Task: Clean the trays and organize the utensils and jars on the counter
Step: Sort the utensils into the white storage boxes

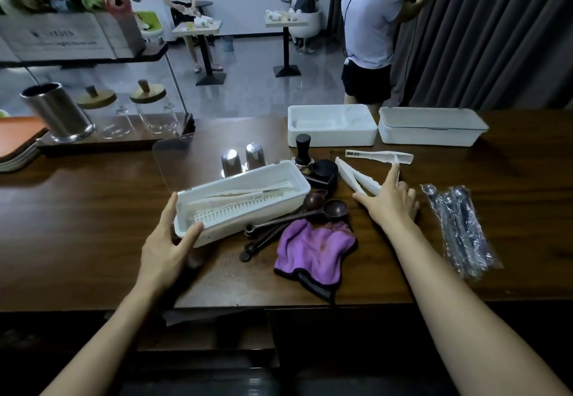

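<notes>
My left hand [169, 240] grips the near corner of a white tray [266, 206] that holds a slotted insert and white utensils. My right hand [392, 202] is spread with straight fingers over white tongs [356, 180], its fingertips touching them. A white scoop [379, 156] lies just beyond. Dark brown measuring spoons [294, 219] lie between the tray and a purple cloth [314, 248]. Two more white trays [331, 140] [431, 135] stand at the back. Two glass jars [107, 113] [153, 109] with wooden lids stand on a raised board at left.
Two metal cups [243, 160], a black tamper [303, 149] and a black holder [324, 172] crowd behind the tray. Wrapped metal spoons [462, 228] lie at right. A steel canister [57, 112] and stacked orange trays [18, 141] are at far left. People stand beyond the counter.
</notes>
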The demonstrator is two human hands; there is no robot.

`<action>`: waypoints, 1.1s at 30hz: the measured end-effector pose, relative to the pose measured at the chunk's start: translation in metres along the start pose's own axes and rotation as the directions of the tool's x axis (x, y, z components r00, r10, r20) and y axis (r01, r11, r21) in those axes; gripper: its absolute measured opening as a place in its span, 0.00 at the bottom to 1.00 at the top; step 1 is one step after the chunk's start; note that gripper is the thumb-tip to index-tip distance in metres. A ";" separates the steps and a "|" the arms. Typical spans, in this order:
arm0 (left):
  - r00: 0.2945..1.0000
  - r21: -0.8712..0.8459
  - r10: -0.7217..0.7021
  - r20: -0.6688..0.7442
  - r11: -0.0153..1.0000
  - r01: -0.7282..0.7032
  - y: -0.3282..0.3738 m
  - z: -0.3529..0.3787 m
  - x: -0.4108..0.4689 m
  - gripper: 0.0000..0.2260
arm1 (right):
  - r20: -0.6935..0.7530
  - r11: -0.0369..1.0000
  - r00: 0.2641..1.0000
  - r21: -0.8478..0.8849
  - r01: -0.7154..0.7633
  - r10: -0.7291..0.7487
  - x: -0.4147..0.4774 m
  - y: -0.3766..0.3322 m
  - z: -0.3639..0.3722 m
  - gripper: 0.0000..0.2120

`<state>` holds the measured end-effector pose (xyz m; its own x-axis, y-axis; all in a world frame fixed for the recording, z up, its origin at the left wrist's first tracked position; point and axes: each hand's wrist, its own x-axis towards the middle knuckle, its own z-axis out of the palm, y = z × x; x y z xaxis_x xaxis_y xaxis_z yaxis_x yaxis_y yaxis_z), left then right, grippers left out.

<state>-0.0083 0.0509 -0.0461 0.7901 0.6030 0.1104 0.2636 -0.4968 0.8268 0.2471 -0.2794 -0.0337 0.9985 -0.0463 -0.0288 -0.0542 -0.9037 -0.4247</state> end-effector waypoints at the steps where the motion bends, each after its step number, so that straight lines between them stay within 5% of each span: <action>1: 1.000 0.006 -0.001 0.000 1.000 0.001 0.000 0.000 0.000 0.39 | -0.015 1.000 1.000 0.003 0.013 -0.013 -0.001 0.003 -0.001 0.57; 13: 1.000 -0.007 0.007 -0.030 1.000 -0.008 -0.004 0.003 0.000 0.33 | -0.092 0.961 0.983 0.213 0.176 -0.160 -0.017 0.016 -0.037 0.42; 19: 1.000 -0.004 0.014 -0.016 1.000 -0.014 -0.007 0.001 0.002 0.33 | -0.082 0.832 0.928 0.419 0.363 -0.364 -0.036 -0.022 -0.059 0.29; 26: 1.000 -0.026 0.022 -0.015 0.999 -0.023 -0.006 0.000 0.002 0.38 | 0.051 0.691 0.753 0.442 0.572 -0.656 -0.057 -0.098 -0.038 0.22; 33: 1.000 -0.040 0.020 -0.018 0.999 -0.021 -0.007 -0.001 0.005 0.38 | 0.110 0.574 0.606 0.489 0.657 -0.787 -0.080 -0.175 -0.004 0.16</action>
<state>-0.0066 0.0584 -0.0507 0.7854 0.6038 0.1366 0.2248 -0.4838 0.8458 0.1766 -0.1193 0.0461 0.6475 0.7303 0.2174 0.6215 -0.3410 -0.7053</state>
